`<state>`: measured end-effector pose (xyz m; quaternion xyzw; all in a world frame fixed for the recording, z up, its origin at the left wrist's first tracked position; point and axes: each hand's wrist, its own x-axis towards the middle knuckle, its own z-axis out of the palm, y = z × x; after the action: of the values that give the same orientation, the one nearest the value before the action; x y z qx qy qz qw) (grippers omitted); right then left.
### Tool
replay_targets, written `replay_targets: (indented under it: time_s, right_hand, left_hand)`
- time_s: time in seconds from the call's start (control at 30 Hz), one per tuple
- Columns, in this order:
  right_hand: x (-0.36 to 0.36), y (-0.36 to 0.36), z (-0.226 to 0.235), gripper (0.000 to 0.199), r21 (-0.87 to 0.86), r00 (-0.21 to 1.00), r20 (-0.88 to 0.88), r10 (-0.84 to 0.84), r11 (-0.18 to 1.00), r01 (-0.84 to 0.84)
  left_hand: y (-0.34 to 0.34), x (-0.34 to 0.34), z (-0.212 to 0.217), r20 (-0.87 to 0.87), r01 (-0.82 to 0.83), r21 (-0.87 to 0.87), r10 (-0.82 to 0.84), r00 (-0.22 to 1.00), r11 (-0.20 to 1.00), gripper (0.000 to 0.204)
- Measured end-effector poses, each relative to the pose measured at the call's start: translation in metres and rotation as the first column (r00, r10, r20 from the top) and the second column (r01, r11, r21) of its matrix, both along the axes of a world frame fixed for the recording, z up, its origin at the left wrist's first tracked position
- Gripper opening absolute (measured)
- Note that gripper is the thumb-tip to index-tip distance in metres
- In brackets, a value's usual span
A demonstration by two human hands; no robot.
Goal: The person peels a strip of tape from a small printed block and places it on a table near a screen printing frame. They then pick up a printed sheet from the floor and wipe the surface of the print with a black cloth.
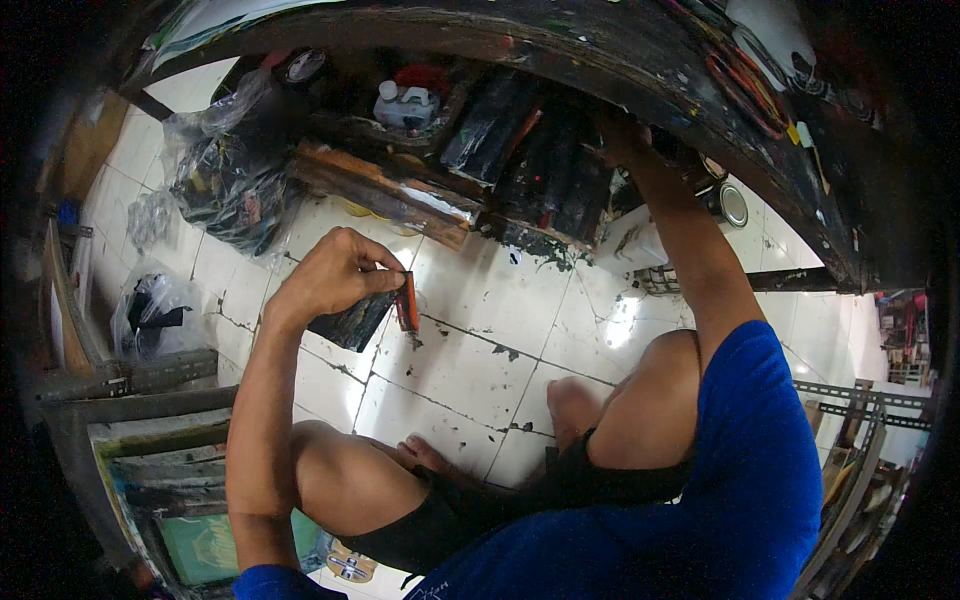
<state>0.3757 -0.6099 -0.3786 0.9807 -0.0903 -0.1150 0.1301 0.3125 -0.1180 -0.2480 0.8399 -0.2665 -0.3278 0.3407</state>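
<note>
My left hand (345, 275) is closed in a pinch around the end of a dark, ink-stained squeegee (355, 322). Its narrow end shows orange-brown beside my thumb, and it hangs above the tiled floor. Under the dark workbench, my right hand (626, 145) reaches in among long black pieces (560, 170); shadow hides its fingers. To the left of that hand lies another black, shiny long piece (490, 130). In front of these is a worn wooden plank (380, 190) with orange and dark stains.
The paint-marked bench edge (520, 45) spans overhead. A white jug (405, 105) stands on the low shelf. Plastic bags (235, 190) lie at left. A white container (635, 240) and a metal can (733, 203) are at right. Framed screens (190, 490) lean by my left arm.
</note>
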Motion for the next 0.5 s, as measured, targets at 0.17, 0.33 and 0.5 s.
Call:
replay_targets:
  time_s: [0.17, 0.33, 0.5]
  right_hand:
    - [0.003, -0.02, -0.039, 0.077, -0.38, 0.976, 0.027, 0.216, 0.905, -0.19]
    - [0.015, -0.058, -0.048, 0.037, -0.122, 0.935, 0.237, 0.262, 0.963, -0.24]
    - [0.043, 0.039, -0.045, 0.023, -0.202, 0.884, 0.386, 0.263, 0.959, -0.198]
  left_hand:
    - [0.006, 0.003, -0.002, -0.051, -0.036, 0.038, 0.038, 0.998, 0.999, 0.021]
    - [-0.009, 0.007, -0.004, 0.011, 0.025, -0.023, -0.025, 1.0, 0.999, 0.021]
    - [0.005, 0.004, -0.001, -0.022, -0.042, 0.053, 0.043, 0.999, 0.998, 0.021]
